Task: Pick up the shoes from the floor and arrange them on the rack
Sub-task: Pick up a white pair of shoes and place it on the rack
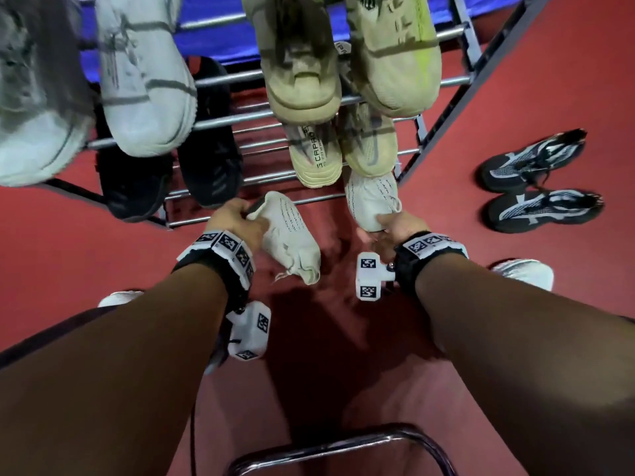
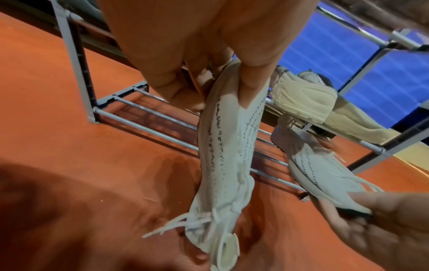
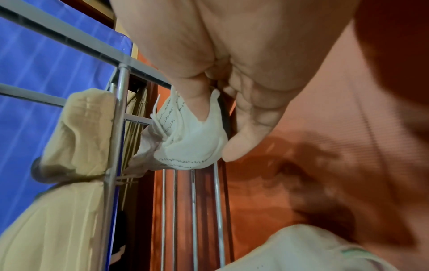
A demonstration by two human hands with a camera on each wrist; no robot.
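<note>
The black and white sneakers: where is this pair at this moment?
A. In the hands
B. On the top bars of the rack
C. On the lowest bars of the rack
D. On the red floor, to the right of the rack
D: the black and white sneakers lie side by side on the red floor, right of the rack, untouched.

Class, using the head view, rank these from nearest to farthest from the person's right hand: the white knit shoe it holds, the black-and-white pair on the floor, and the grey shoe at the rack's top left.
1. white knit shoe, held in the right hand.
2. black-and-white pair, on the floor to its right.
3. grey shoe, far left on the rack.
</note>
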